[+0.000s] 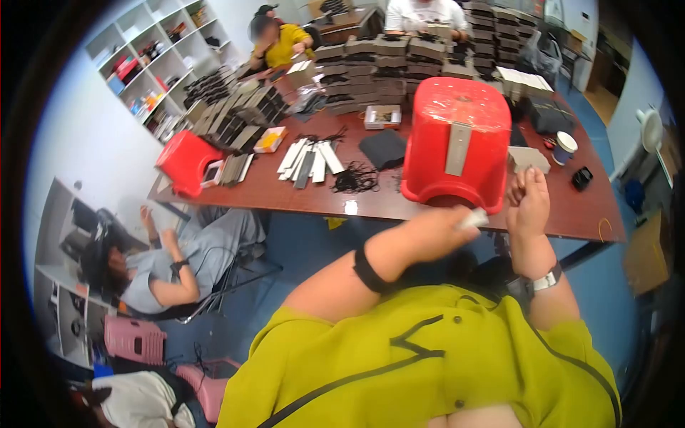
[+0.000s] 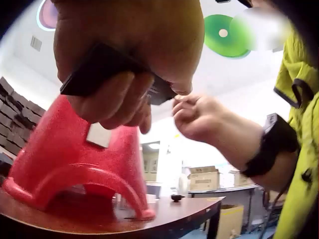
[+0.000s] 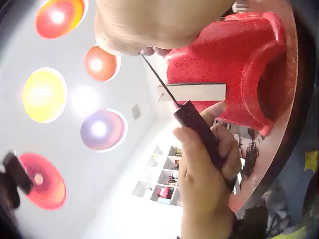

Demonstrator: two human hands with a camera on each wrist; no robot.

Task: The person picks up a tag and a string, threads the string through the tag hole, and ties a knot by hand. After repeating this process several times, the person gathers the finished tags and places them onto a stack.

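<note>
Strip (image 3: 197, 124) in curled left hand (image 1: 446, 232), before red stool (image 1: 428, 153), with thin cord (image 3: 159, 78) to right hand (image 1: 529, 207), seemingly pinched; should handle light and stiff, best held by long edges.

pale walls (image 1: 93, 146), blue floor (image 1: 257, 292), white cubby shelves (image 1: 146, 46), glowing colored round ceiling lights (image 3: 45, 94)

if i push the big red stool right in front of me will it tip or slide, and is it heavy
The red stool looks like moulded plastic, so it is probably stiff. Its open arch suggests a hollow body, likely light for its size. It flares toward the base, so a low push would more likely slide than tip it.
</note>
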